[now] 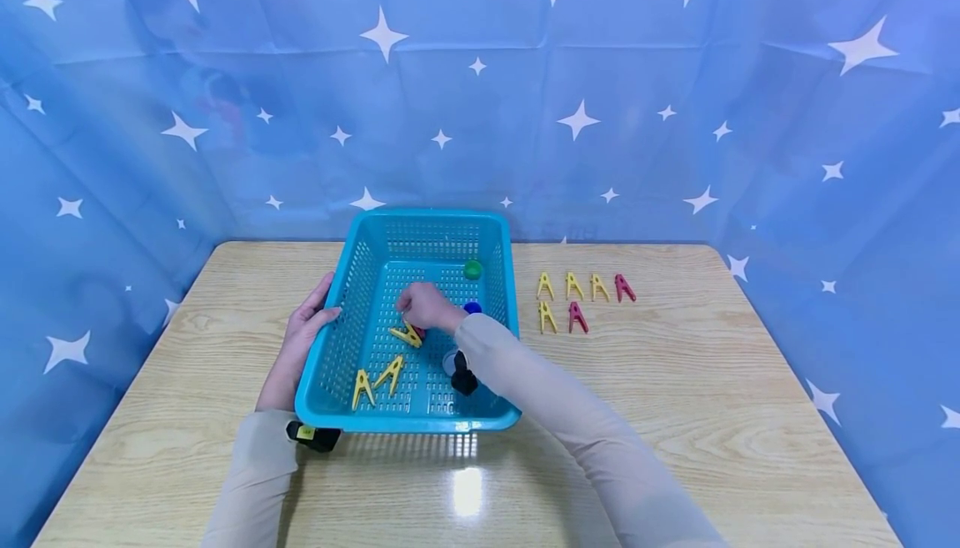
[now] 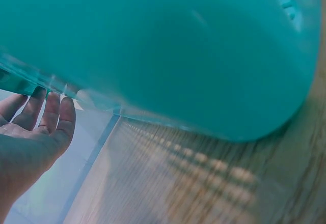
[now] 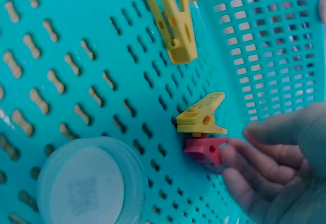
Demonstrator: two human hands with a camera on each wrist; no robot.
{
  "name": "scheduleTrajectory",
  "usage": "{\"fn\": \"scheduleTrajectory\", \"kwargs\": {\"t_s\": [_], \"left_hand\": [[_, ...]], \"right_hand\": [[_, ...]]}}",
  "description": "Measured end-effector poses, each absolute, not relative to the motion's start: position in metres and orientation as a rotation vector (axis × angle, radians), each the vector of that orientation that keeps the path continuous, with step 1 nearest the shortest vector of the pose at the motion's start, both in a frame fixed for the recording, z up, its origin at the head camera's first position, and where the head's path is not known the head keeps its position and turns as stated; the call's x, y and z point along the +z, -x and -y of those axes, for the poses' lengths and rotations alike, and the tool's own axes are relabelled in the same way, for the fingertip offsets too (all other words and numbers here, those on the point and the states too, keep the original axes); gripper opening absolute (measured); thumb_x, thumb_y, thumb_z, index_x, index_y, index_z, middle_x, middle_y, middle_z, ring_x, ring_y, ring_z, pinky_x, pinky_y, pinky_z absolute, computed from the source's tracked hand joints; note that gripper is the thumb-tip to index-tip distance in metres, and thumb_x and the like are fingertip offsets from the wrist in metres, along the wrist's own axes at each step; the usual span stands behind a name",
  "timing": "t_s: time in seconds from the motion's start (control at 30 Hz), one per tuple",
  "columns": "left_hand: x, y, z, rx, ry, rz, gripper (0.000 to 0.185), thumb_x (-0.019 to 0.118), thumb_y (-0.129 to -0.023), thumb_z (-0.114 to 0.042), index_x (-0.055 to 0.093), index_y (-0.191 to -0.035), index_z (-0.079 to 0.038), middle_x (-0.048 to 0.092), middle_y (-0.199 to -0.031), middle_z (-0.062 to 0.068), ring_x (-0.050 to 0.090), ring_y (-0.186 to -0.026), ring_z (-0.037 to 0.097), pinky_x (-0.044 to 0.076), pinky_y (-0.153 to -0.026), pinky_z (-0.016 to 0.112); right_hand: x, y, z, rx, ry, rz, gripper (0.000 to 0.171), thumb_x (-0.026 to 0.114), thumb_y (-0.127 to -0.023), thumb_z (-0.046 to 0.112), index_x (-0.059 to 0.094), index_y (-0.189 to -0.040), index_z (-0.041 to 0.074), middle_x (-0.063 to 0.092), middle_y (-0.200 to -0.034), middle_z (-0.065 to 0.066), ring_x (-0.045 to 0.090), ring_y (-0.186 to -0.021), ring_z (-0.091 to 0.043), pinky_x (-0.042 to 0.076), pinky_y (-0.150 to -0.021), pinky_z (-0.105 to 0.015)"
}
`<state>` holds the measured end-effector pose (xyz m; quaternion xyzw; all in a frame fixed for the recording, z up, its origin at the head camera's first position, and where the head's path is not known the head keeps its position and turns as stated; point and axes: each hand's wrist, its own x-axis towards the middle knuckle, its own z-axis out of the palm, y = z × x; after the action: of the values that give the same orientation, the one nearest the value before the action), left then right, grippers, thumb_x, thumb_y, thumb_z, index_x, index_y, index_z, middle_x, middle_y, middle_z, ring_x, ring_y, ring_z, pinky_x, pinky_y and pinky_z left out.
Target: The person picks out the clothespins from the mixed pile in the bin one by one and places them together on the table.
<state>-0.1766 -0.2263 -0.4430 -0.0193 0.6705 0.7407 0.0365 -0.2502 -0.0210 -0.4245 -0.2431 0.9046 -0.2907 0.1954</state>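
Fingertips [image 3: 239,158] of the right hand [image 1: 426,306] close on a red clothespin [image 3: 206,150] lying on the perforated floor of a turquoise basket [image 1: 408,423], with a yellow clothespin [image 3: 201,116] stacked directly against it; from the head view the red one is almost wholly hidden under the hand. The left hand [image 1: 300,339] rests flat against the basket's outer left wall, fingers straight and relaxed, gripping nothing. Also inside the basket lie two more yellow pins [image 1: 378,379] near its front wall, a clear lidded jar [image 3: 89,183] cut off by the wrist view's lower edge, a green cap [image 1: 472,268] toward the back, and a blue cap [image 1: 472,308] partly covered by the sleeve. To the basket's right, six pins [image 1: 581,299] sit in two rows on the wooden table [image 1: 675,414].
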Motion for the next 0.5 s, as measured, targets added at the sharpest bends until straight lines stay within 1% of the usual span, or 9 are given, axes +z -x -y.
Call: {"fn": "scheduleTrajectory", "kwargs": {"t_s": [0.07,0.13,0.17,0.2,0.27,0.3,0.37,0.43,0.5], "left_hand": [[-0.4432,0.1764,0.2259,2.276,0.060,-2.060,0.059,0.044,-0.099,-0.012,0.017,-0.151,-0.019,0.009,-0.157,-0.002,0.017,-0.141,0.029,0.028,-0.107,0.048],[-0.4432,0.1762,0.2255,2.278,0.060,-2.060,0.059,0.044,-0.099,-0.012,0.018,-0.151,-0.019,0.009,-0.157,-0.002,0.017,-0.141,0.029,0.029,-0.106,0.048],[-0.4433,0.1761,0.2254,2.279,0.058,-2.060,0.059,0.044,-0.099,-0.012,0.017,-0.151,-0.018,0.009,-0.157,-0.002,0.017,-0.141,0.030,0.028,-0.106,0.048],[-0.4432,0.1761,0.2253,2.285,0.057,-2.055,0.059,0.045,-0.099,-0.012,0.017,-0.151,-0.018,0.009,-0.157,-0.002,0.017,-0.141,0.030,0.028,-0.106,0.048],[-0.4429,0.1764,0.2252,2.288,0.057,-2.053,0.059,0.045,-0.099,-0.011,0.017,-0.151,-0.016,0.009,-0.157,-0.001,0.017,-0.141,0.030,0.028,-0.107,0.049],[-0.4426,0.1764,0.2251,2.289,0.055,-2.053,0.059,0.045,-0.099,-0.011,0.017,-0.151,-0.015,0.009,-0.157,-0.001,0.017,-0.141,0.030,0.027,-0.107,0.049],[-0.4423,0.1768,0.2252,2.296,0.053,-2.046,0.059,0.044,-0.099,-0.010,0.017,-0.151,-0.014,0.009,-0.157,0.000,0.016,-0.141,0.030,0.026,-0.108,0.048],[-0.4420,0.1772,0.2251,2.304,0.050,-2.041,0.059,0.044,-0.099,-0.010,0.017,-0.151,-0.014,0.010,-0.157,0.000,0.016,-0.141,0.029,0.026,-0.108,0.048],[-0.4423,0.1774,0.2254,2.314,0.047,-2.031,0.059,0.044,-0.098,-0.010,0.017,-0.151,-0.013,0.010,-0.157,0.001,0.016,-0.141,0.029,0.025,-0.108,0.047]], "right_hand": [[-0.4239,0.2493,0.0202,-0.827,0.614,-2.553,0.027,0.055,-0.088,-0.003,0.068,-0.110,0.002,0.066,-0.102,-0.006,0.061,-0.074,-0.012,0.051,-0.066,-0.022],[-0.4237,0.2493,0.0195,-0.825,0.559,-2.568,0.016,0.053,-0.088,-0.003,0.069,-0.088,0.002,0.061,-0.078,-0.002,0.052,-0.057,-0.010,0.043,-0.052,-0.019],[-0.4234,0.2492,0.0193,-0.821,0.542,-2.576,0.017,0.052,-0.088,-0.002,0.064,-0.077,0.003,0.053,-0.068,0.000,0.045,-0.049,-0.010,0.037,-0.046,-0.018],[-0.4235,0.2494,0.0190,-0.814,0.536,-2.588,0.023,0.052,-0.089,-0.001,0.057,-0.067,0.004,0.045,-0.061,0.000,0.039,-0.045,-0.010,0.032,-0.043,-0.019],[-0.4234,0.2500,0.0190,-0.815,0.535,-2.602,0.031,0.050,-0.089,0.000,0.043,-0.060,0.006,0.034,-0.054,-0.001,0.031,-0.041,-0.011,0.024,-0.040,-0.021],[-0.4234,0.2503,0.0192,-0.820,0.550,-2.617,0.031,0.050,-0.089,0.000,0.044,-0.059,0.006,0.038,-0.054,0.000,0.032,-0.043,-0.010,0.025,-0.041,-0.020],[-0.4229,0.2503,0.0197,-0.840,0.595,-2.625,0.022,0.052,-0.089,0.000,0.060,-0.069,0.004,0.054,-0.064,0.000,0.043,-0.051,-0.009,0.035,-0.046,-0.018],[-0.4232,0.2504,0.0202,-0.849,0.656,-2.592,0.017,0.053,-0.088,-0.002,0.069,-0.092,0.003,0.065,-0.086,-0.004,0.054,-0.068,-0.011,0.045,-0.059,-0.019],[-0.4239,0.2503,0.0209,-0.826,0.725,-2.547,0.029,0.055,-0.087,-0.005,0.067,-0.112,0.003,0.065,-0.109,-0.007,0.059,-0.088,-0.013,0.049,-0.075,-0.021]]}}
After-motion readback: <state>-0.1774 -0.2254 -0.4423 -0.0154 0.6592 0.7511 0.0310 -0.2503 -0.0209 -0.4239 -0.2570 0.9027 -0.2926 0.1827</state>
